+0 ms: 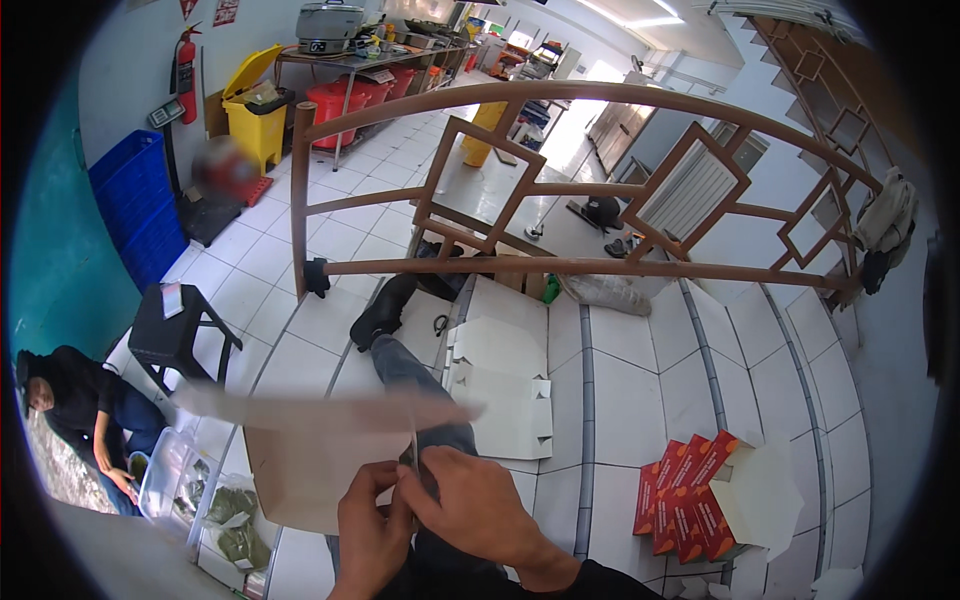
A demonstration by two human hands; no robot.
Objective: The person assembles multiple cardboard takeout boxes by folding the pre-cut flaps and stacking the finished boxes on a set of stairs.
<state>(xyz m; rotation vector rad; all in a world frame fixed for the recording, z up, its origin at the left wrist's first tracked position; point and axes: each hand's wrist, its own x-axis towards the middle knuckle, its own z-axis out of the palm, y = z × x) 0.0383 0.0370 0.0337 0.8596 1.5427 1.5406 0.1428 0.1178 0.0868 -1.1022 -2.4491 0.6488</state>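
Close in front of me is a partly folded cardboard box (315, 470), its pale inside showing. One of its panels is smeared by motion. My left hand (370, 530) pinches the box's near right corner between thumb and fingers. Right beside it, my right hand (480, 505) is closed on the same corner, thumb and fingertips almost touching the left ones. Which flap or tab lies between the fingertips is hidden. Beyond the hands, an unfolded white carton blank (500, 385) lies on the tiled steps by my outstretched leg (425, 375).
Several red printed cartons (690, 495) stand nested on the steps at right. A brown metal railing (560, 265) crosses ahead. At left sit a person (85, 420), a clear plastic tub (170, 480), packed green bags (240, 525) and a black stool (175, 330).
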